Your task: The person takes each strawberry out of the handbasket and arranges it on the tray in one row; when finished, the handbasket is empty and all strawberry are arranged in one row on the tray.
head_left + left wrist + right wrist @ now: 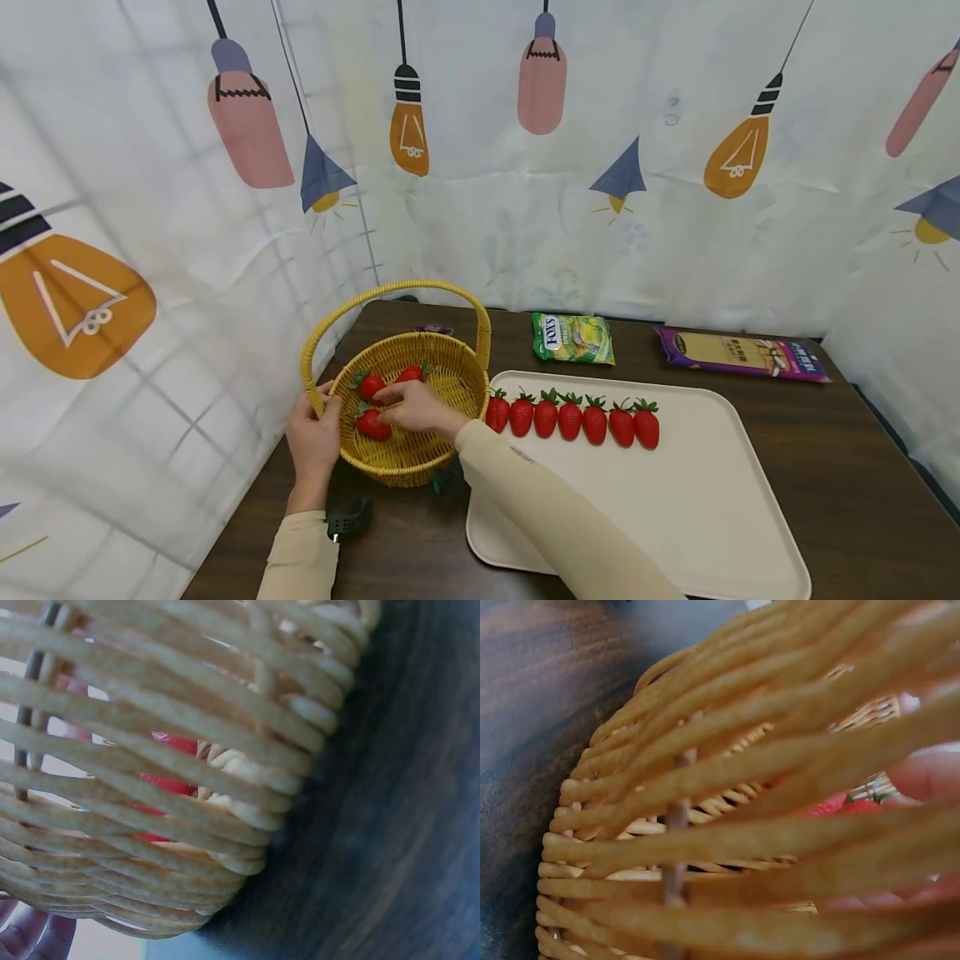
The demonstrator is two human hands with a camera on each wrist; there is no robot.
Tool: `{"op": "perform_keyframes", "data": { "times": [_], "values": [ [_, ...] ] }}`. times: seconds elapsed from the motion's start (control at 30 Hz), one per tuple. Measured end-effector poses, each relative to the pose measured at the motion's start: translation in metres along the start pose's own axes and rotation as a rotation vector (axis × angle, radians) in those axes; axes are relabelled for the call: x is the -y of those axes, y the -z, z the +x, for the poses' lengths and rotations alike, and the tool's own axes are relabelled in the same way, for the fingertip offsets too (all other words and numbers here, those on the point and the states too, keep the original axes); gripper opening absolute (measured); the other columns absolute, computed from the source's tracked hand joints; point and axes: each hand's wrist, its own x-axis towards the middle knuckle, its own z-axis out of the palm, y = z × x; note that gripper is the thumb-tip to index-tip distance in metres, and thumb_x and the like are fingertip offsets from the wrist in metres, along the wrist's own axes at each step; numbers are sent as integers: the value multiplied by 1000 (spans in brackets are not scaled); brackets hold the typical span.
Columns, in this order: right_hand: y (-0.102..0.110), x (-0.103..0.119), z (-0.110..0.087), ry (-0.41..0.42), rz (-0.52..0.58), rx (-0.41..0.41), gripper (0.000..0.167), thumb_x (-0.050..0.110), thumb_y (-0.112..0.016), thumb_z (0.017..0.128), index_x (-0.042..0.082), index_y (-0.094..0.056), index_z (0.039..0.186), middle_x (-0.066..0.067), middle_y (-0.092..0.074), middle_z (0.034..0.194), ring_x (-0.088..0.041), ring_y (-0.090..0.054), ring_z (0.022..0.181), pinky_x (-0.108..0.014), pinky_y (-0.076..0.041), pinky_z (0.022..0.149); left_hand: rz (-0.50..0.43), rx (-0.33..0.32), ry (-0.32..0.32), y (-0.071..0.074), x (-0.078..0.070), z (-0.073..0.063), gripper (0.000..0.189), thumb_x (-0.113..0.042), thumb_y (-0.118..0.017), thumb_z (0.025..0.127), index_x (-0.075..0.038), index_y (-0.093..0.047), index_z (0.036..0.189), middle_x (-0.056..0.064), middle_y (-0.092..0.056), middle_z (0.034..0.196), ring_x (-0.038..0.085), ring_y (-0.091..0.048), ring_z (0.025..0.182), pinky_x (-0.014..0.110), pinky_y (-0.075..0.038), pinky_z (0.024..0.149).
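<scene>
My left hand [313, 437] grips the rim of the yellow woven basket [405, 477] at its left side, by the foot of the handle. Reaching inside, my right hand [420, 408] pinches a red strawberry [372, 425] at the near left, thumb on its upper edge. Another strawberry [369, 386] lies right at those fingertips, and a third strawberry [410, 374] sits just behind the hand. Through the weave, the left wrist view shows red fruit [166, 784]; in the right wrist view, part of a finger [930, 776] appears beside a strawberry [826, 806].
A white tray [637, 508] lies right of the basket, with a row of several strawberries [570, 421] along its far side. Behind stand a green candy bag [573, 338] and a long purple packet [742, 355]. A small purple wrapper [435, 330] lies behind the basket.
</scene>
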Motion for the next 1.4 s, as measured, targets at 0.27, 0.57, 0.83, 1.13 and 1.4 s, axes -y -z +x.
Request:
{"op": "perform_keyframes", "data": {
  "times": [0.27, 0.57, 0.83, 1.13, 1.4],
  "values": [
    [-3, -2, 3, 120, -168, 166, 48, 22, -69, 89, 18, -59, 136, 2, -62, 128, -8, -54, 96, -22, -45, 86, -5, 13, 3, -1, -2, 0, 12, -5, -62, 91, 1, -60, 80, 13, -68, 118, 28, -60, 105, 20, -39, 71],
    [-6, -3, 3, 167, -183, 226, 44, 16, -71, 88, 16, -62, 131, 7, -64, 127, -5, -56, 113, -21, -45, 92, -19, 15, 14, 0, -2, 0, 13, -6, -61, 91, 1, -60, 80, 13, -69, 118, 27, -60, 106, 23, -39, 73],
    [-9, -3, -3, 221, -211, 334, 39, 10, -72, 87, 12, -66, 125, 7, -68, 117, 0, -59, 101, -16, -45, 88, 2, -16, 1, -1, 2, 0, 13, -6, -62, 90, -2, -61, 78, 10, -70, 115, 26, -62, 105, 17, -40, 74],
    [-10, -7, -5, 205, -132, 391, 36, 3, -72, 84, 8, -68, 119, 7, -69, 104, 0, -60, 88, -16, -48, 79, 14, -26, -22, -1, 3, -2, 13, -3, -62, 89, -1, -60, 77, 12, -70, 113, 27, -62, 102, 17, -39, 73],
    [-8, -8, -4, 206, -122, 416, 30, 8, -73, 85, 9, -69, 115, 8, -69, 100, 0, -59, 86, -16, -48, 78, 6, -28, -31, -1, 1, 0, 12, -3, -62, 89, -1, -60, 77, 10, -71, 112, 25, -62, 100, 17, -39, 74]
  ]
}}
